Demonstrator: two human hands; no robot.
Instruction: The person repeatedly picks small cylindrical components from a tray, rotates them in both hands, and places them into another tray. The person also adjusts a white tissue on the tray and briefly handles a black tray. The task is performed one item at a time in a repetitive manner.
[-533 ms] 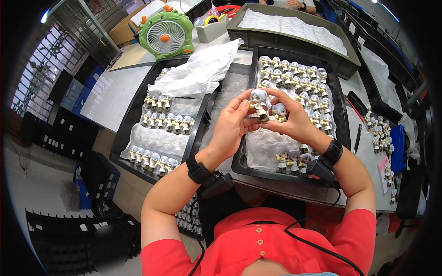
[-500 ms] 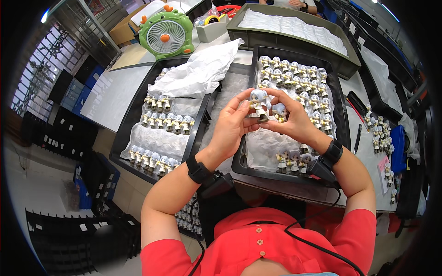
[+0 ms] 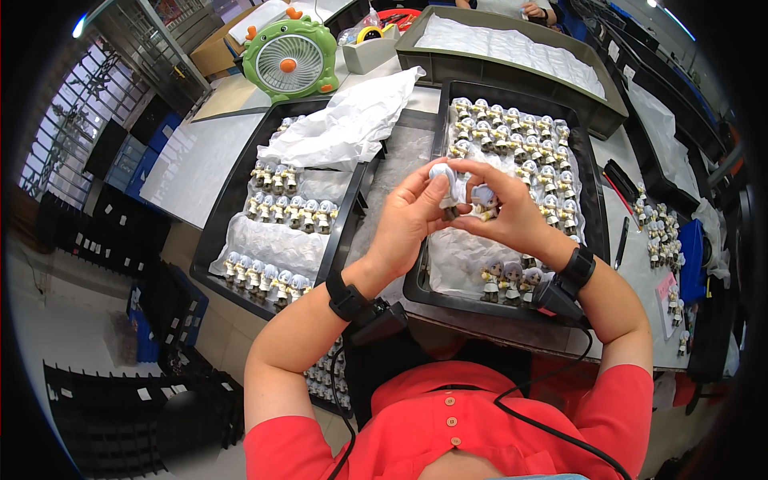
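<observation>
Over the near-left part of the right black tray (image 3: 592, 188), both hands are closed around a small chibi figurine (image 3: 441, 176) with pale blue-grey hair. It is upright, its face turned out of sight. My left hand (image 3: 406, 218) pinches it, thumb against the head. From the other side, my right hand (image 3: 516, 212) curves its forefinger to the figurine's top and its thumb toward the base. A second figurine (image 3: 484, 202) shows through the right hand's curl; whether it is held or lies in the tray, I cannot tell. Rows of similar figurines (image 3: 512, 280) lie on white sheeting in the tray.
A left black tray (image 3: 210, 228) holds more figurine rows, partly under a crumpled white sheet (image 3: 344, 120). Behind stand a green fan (image 3: 256, 68), a tape dispenser (image 3: 370, 52) and an olive bin (image 3: 512, 68). Loose figurines (image 3: 662, 236) and a blue box (image 3: 693, 260) are at right.
The figurine in my hands has turned, from its front showing to the side or back of its head. My left thumb has moved up onto the head. The trays have stayed put.
</observation>
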